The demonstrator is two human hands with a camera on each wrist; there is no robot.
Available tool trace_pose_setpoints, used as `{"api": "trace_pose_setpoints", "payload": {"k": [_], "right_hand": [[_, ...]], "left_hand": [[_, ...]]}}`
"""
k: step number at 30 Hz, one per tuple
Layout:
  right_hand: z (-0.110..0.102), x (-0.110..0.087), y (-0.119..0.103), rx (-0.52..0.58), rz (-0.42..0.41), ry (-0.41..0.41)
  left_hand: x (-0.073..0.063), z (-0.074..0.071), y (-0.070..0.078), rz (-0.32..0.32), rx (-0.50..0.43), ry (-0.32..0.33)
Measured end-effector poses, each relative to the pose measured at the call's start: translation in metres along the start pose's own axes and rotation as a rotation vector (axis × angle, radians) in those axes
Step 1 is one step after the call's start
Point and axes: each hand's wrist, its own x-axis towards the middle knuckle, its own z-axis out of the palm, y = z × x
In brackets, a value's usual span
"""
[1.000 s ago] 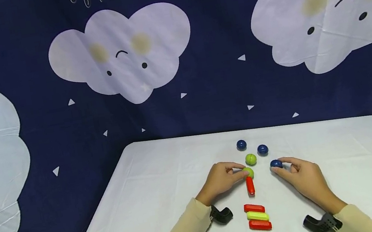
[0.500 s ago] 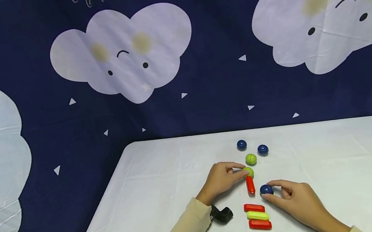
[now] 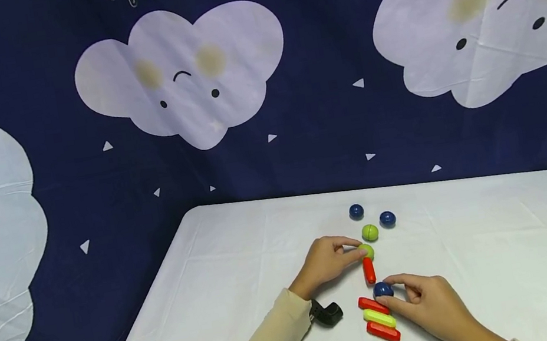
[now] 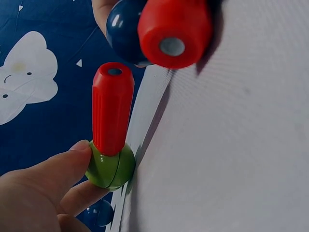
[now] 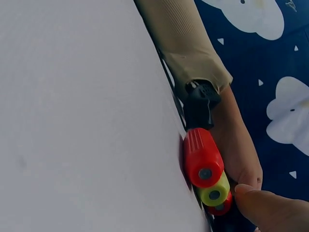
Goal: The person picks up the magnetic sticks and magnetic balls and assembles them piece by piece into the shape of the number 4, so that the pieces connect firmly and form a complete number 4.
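Observation:
My left hand (image 3: 326,260) pinches a lime-green ball (image 3: 368,251) between thumb and fingertips. A red ribbed rod (image 4: 113,111) with a round metal-looking spot in its end joins that ball and points toward the near side. My right hand (image 3: 431,300) grips a dark blue ball (image 3: 382,290) just short of the rod's free end. That ball is close against the first of three loose rods: a red one (image 3: 373,304), a yellow-green one (image 3: 379,318) and another red one (image 3: 384,332). Whether blue ball and upright rod touch, I cannot tell.
Farther back on the white table (image 3: 246,270) lie a second green ball (image 3: 370,232) and two more blue balls, one left (image 3: 356,211) and one right (image 3: 387,219). A dark blue cloth with clouds (image 3: 183,77) hangs behind the table. A black wrist device (image 3: 326,313) sits at my left cuff.
My right hand has carried the blue ball toward the near left, from beside the green balls to the rod's end. The loose rods have turned slightly. My left hand has stayed put.

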Motion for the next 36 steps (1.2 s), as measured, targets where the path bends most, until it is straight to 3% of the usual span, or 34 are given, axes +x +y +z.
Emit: {"api": "trace_pose_setpoints", "payload": {"k": [22, 31, 36], "right_hand": [[0.008, 0.003, -0.009, -0.037, 0.024, -0.007], [0.008, 0.003, -0.011, -0.055, 0.042, -0.041], [0.004, 0.002, -0.012, -0.049, 0.053, -0.068]], "left_hand": [[-0.001, -0.001, 0.000, -0.002, -0.001, 0.005], [-0.002, -0.001, 0.000, -0.006, -0.036, 0.004], [-0.002, -0.002, 0.000, -0.015, -0.007, 0.015]]}}
